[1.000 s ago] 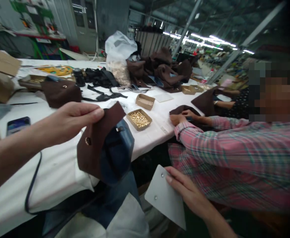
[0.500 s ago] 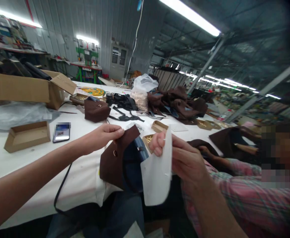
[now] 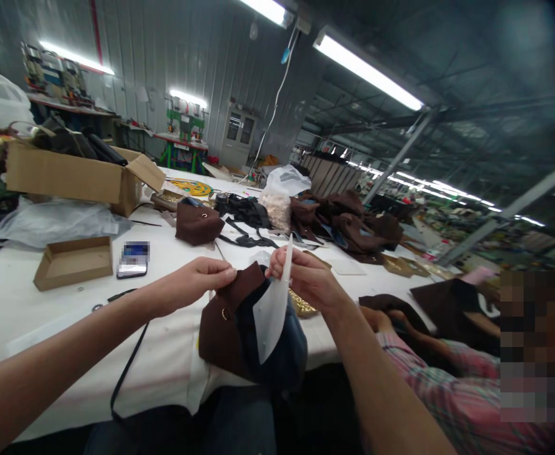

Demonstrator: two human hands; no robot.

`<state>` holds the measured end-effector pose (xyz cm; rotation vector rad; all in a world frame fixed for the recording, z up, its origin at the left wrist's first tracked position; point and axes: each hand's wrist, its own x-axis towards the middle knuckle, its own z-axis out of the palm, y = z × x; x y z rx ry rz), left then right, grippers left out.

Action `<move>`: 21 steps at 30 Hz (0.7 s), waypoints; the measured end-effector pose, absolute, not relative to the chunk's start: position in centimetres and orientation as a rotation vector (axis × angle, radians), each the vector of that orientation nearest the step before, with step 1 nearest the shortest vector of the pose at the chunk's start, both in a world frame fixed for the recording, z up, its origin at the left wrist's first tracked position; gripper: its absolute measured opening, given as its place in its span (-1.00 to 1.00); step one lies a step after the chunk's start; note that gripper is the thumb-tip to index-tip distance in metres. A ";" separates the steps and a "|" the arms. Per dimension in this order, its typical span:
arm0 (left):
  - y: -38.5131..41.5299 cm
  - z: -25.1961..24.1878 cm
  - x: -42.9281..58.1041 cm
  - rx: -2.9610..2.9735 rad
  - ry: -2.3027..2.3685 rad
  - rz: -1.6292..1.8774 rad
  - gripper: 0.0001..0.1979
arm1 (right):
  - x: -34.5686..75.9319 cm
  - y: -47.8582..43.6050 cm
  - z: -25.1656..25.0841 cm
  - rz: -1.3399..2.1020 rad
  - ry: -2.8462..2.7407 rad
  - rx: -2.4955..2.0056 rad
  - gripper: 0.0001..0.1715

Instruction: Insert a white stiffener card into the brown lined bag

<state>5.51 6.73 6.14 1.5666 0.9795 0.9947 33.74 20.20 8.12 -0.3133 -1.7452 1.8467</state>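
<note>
My left hand point(image 3: 196, 281) pinches the upper edge of a brown bag point(image 3: 223, 319) with a gold ring snap and dark blue lining, which hangs over the front edge of the white table point(image 3: 164, 347). My right hand point(image 3: 306, 278) pinches the top of a stiff white triangular insert point(image 3: 270, 309) and holds it upright over the bag's open mouth. The insert's lower tip overlaps the blue lining. A thin black strap point(image 3: 126, 373) trails from the bag down the table front.
A phone point(image 3: 134, 259) and a shallow cardboard tray point(image 3: 73, 260) lie at the left, behind them an open carton point(image 3: 73, 177). Another brown bag point(image 3: 196, 224), black straps and a pile of brown bags point(image 3: 348, 221) lie further back. A person in a plaid sleeve point(image 3: 424, 373) works at the right.
My right hand has carried the white insert from below the table edge up over the bag's mouth and turned it edge-on. My view has tilted upward. My left hand keeps its pinch.
</note>
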 end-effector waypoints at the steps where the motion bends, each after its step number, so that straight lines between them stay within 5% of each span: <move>1: 6.8 6.1 5.5 1.570 0.975 0.993 -0.43 | 33.7 20.4 8.1 1.828 -1.787 -0.337 -0.72; 9: 7.3 5.9 5.8 1.569 0.975 1.019 -0.44 | 32.4 22.5 6.0 1.258 -2.704 -0.536 -0.65; 21: 7.1 6.3 5.7 1.564 1.094 1.057 -0.41 | 29.9 24.9 0.8 1.137 -2.893 -0.573 -0.89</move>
